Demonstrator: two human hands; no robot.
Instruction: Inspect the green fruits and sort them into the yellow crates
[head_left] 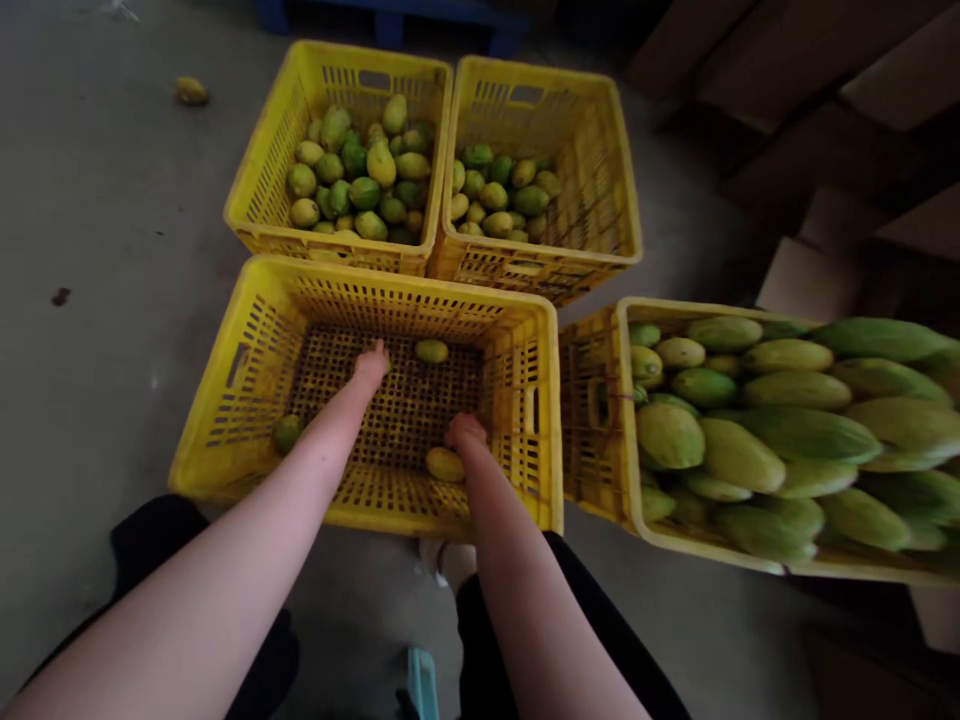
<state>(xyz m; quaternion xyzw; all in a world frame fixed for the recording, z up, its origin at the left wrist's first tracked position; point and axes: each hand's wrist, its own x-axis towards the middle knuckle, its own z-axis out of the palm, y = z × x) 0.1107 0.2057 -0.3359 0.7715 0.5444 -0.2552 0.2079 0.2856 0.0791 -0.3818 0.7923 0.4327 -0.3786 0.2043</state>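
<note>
Both my hands reach down into a nearly bare yellow plastic crate [405, 290] in front of me. Near its far side, my left hand [371, 362] is curled over a papaya of which only a yellow-green sliver shows at the fingers. To the right of it, a green-yellow papaya [432, 351] lies apart on the slotted bottom. My right hand [466, 430] is low in the crate's right part, close behind a yellow papaya [445, 464]; its fingers are blurred and turned away. Another green papaya [286, 433] rests at the left wall, partly behind my left forearm.
Two yellow crates, one on the left [330, 245] and one on the right [540, 265], stand beyond with small papayas inside. At right, another crate [628, 420] is heaped with larger green papayas [802, 435]. One papaya [191, 91] lies on the floor. Cardboard boxes [810, 280] fill the right.
</note>
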